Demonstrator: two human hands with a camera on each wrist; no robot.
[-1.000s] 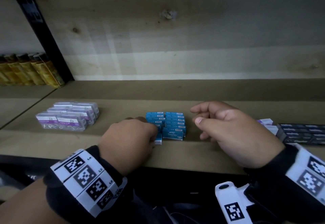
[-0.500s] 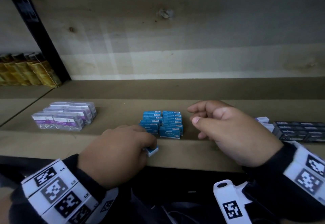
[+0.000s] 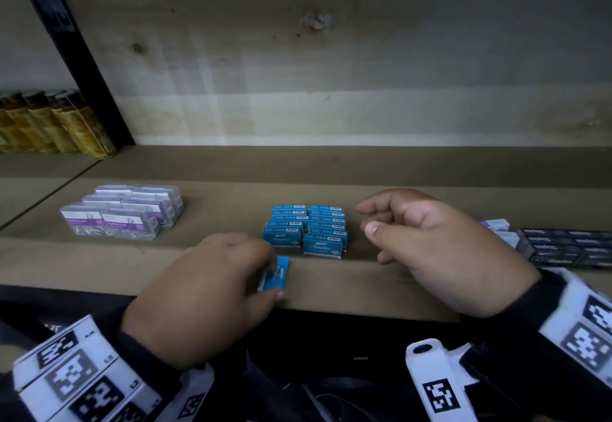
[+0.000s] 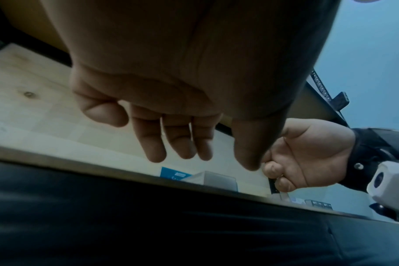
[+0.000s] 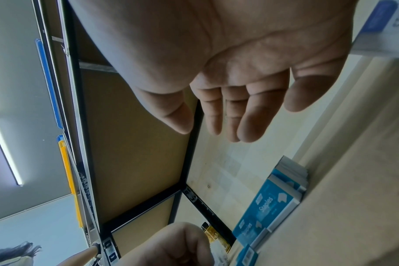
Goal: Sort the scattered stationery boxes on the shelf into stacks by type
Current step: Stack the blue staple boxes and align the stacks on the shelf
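A single blue staples box lies lengthwise near the front edge of the wooden shelf. My left hand is over its near end. In the left wrist view, the left hand has fairly straight fingers, and a gap shows between them and the box. Behind it stands the stack of blue staples boxes, two columns wide. To the right of that stack, my right hand hovers, loosely curled and holding nothing. The right wrist view shows the right hand relaxed above the blue stack.
Purple paper clip boxes are grouped at the left. Dark staples boxes lie at the right, with a pale box beside them. Gold-wrapped packs stand beyond a black upright post. The shelf's back board is close behind.
My left hand has drawn one blue box from the stack's front-left back to the shelf's front edge, where it now lies turned lengthwise. The right hand has barely moved.
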